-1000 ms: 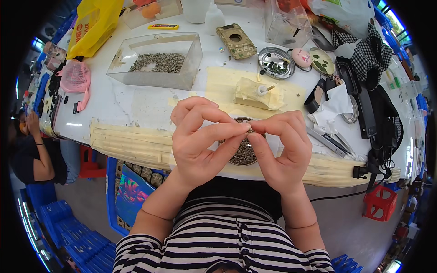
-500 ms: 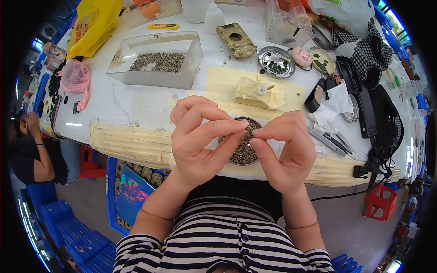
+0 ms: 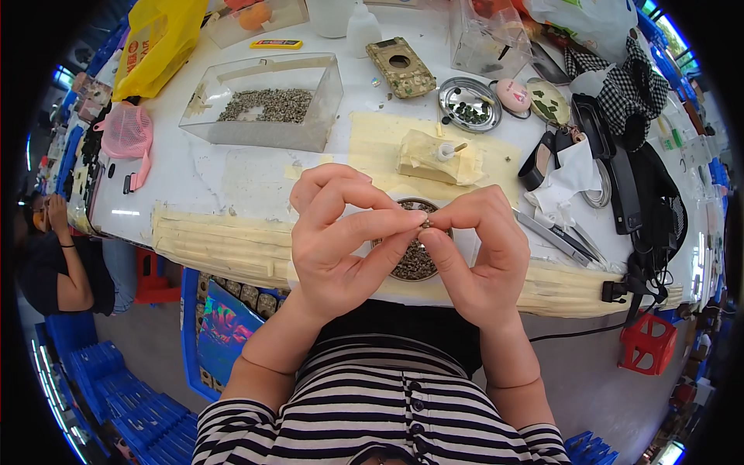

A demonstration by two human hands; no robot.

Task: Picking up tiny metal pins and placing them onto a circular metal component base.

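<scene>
A round dish of small grey-brown bits [image 3: 415, 266] sits at the table's near edge, partly hidden behind my hands. Above it my left hand [image 3: 341, 240] pinches with thumb and forefinger, the other fingers curled loosely. My right hand [image 3: 488, 256] meets it from the right in a similar pinch, and the fingertips of both nearly touch. A tiny greyish piece [image 3: 426, 223] shows between the fingertips, too small to name. Just beyond them stands a tape-wrapped block [image 3: 434, 159] carrying a small white cup with a stick in it.
A clear bin [image 3: 310, 132] of similar bits lies at the back left. Farther back are a camouflage-patterned box [image 3: 401, 68] and a metal dish of dark green pieces [image 3: 470, 106]. Tweezers [image 3: 554, 236], straps and cables crowd the right. Another person [image 3: 62, 263] sits at far left.
My right hand has moved slightly left, bringing its fingertips up to those of my left hand. The left hand has barely shifted.
</scene>
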